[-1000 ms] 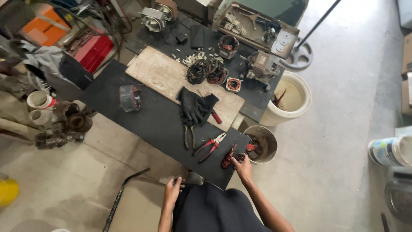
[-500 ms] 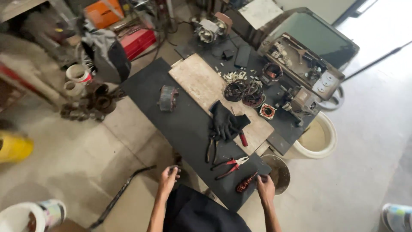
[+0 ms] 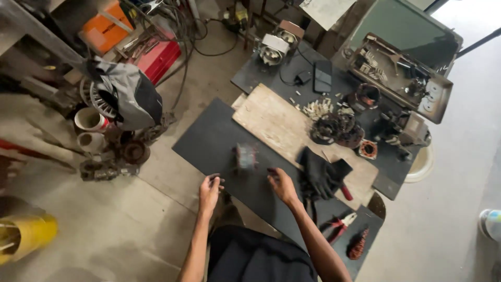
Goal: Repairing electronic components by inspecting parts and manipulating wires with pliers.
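Note:
My left hand [image 3: 210, 190] hovers over the near edge of a black mat [image 3: 209, 141] on the floor, fingers loosely curled, holding nothing. My right hand [image 3: 281, 184] is over the mat a little to the right, fingers spread and empty. Between and just beyond both hands lies a small grey motor stator [image 3: 246, 156]. Right of my right hand lie black gloves [image 3: 321, 175] and a red-handled tool [image 3: 346, 192]. Nearer me, on the mat's right end, are red-handled pliers [image 3: 339, 224] and a rusty rotor [image 3: 358, 244].
A wooden board [image 3: 279, 122] holds wound coils [image 3: 336, 129] and small loose parts. Beyond are a motor [image 3: 274, 47], a metal tray of parts [image 3: 399, 73], a red toolbox [image 3: 159, 55] and an orange case [image 3: 107, 28]. Cups and rusty parts [image 3: 112, 151] sit left; a yellow container [image 3: 23, 235] lower left.
The view shifted left and closer. My right hand moved left from beside the rotor and pliers toward the stator; my left hand reached forward onto the mat's edge.

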